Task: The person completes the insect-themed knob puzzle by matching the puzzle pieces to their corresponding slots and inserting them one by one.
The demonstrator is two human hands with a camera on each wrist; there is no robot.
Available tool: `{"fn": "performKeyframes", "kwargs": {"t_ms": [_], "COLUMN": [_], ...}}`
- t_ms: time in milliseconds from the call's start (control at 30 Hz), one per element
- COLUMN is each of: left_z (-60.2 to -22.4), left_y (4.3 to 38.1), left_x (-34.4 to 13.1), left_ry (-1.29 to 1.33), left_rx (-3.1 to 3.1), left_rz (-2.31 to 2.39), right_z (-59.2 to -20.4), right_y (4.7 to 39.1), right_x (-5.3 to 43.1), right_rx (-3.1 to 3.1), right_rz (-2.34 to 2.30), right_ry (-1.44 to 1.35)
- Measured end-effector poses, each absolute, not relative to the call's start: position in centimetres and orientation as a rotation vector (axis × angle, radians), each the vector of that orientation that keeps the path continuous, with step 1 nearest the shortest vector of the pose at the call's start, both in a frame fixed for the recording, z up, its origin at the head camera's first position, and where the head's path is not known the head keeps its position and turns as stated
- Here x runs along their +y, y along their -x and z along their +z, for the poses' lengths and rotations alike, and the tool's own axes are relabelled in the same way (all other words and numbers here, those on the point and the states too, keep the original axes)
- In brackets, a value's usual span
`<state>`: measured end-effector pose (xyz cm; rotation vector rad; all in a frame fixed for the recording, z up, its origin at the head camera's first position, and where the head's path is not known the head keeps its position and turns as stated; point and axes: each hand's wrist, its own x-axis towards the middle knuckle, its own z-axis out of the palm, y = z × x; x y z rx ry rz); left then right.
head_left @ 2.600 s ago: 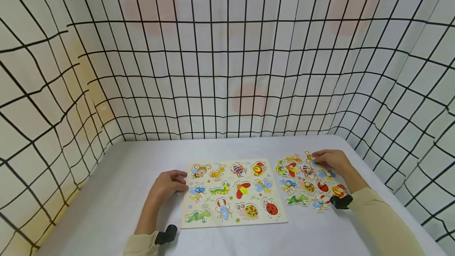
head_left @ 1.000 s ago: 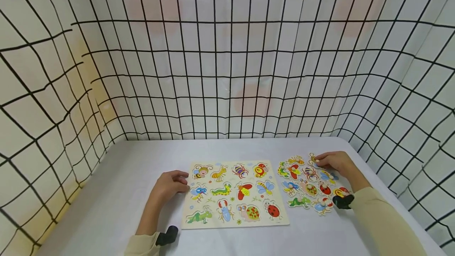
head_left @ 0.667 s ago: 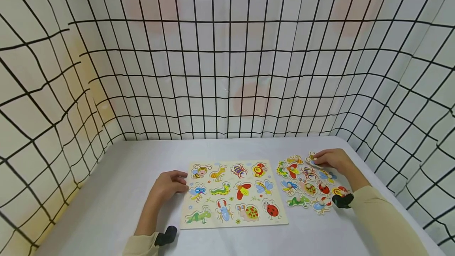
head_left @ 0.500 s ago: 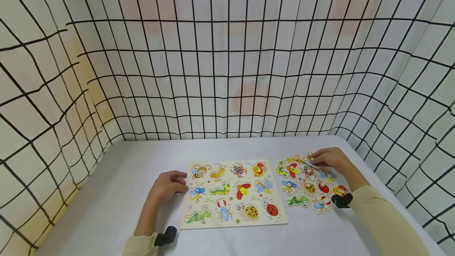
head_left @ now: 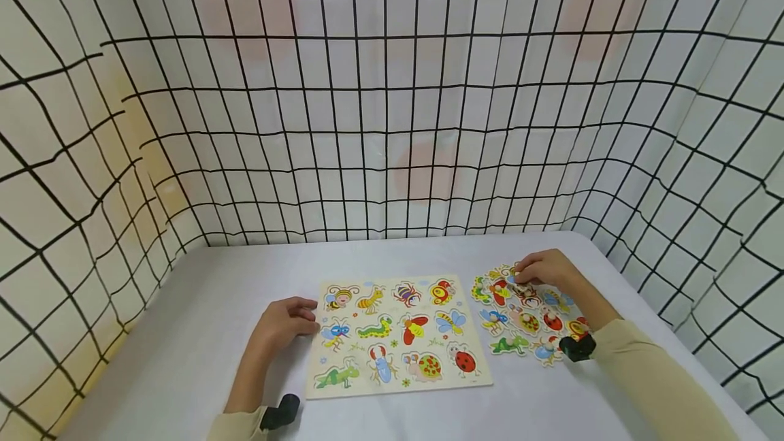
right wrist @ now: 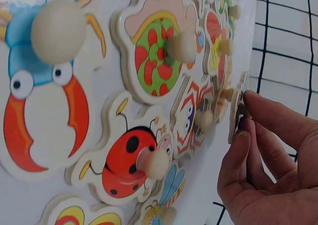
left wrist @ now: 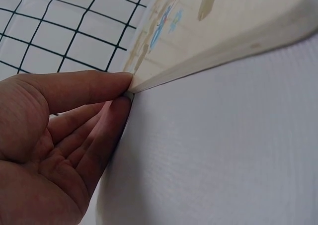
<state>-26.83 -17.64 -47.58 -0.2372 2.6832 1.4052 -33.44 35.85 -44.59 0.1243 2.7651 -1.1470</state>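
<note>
A flat wooden puzzle board [head_left: 361, 388] with printed bugs lies at the middle of the table. My left hand [head_left: 282, 325] pinches its left edge between thumb and fingers, close up in the left wrist view at the board's side [left wrist: 198, 66]. To the right of the board, knobbed bug puzzle pieces lie close together. My right hand [head_left: 548, 269] pinches a bee puzzle piece [right wrist: 238, 113] by its edges, tipped up at the far side of the group. In the right wrist view this piece is edge-on, its picture mostly hidden.
Other pieces near the right hand include a ladybug [right wrist: 131, 160], a snail [right wrist: 159, 71], a spider [right wrist: 191, 118] and a blue stag beetle [right wrist: 25, 66]. A white wall with a black grid [head_left: 386, 155] surrounds the white table [head_left: 245, 278].
My right hand has picked the bee piece up from the back right of the group and moved it a little left. The left hand stays at the board's edge.
</note>
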Motion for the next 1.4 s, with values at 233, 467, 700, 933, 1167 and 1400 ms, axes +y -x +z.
{"fn": "performKeyframes", "kwargs": {"t_ms": [233,467,700,933,1167,1400], "left_z": [-46.9,-47.1,-47.0,-47.3,-47.2,-47.1], "left_y": [26.6,26.6,26.5,26.6,26.5,26.5], "left_x": [-17.6,-17.7,-17.8,-17.7,-17.7,-17.6], "left_ry": [0.223,0.246,0.236,0.235,0.255,0.247], "left_rx": [2.686,2.689,2.682,2.681,2.683,2.692], "left_rz": [1.423,1.407,1.421,1.432,1.433,1.431], "right_z": [-43.7,-43.6,-43.1,-43.1,-43.2,-43.6], "right_y": [33.1,33.1,32.6,32.9,33.1,33.0], "right_x": [34.0,32.3,30.7,29.5,28.0,25.9], "right_rx": [2.796,2.784,2.783,2.777,2.791,2.772], "right_rz": [-1.091,-1.100,-1.117,-1.101,-1.038,-1.102], "right_ry": [-0.098,-0.061,-0.026,-0.014,0.030,0.102]}}
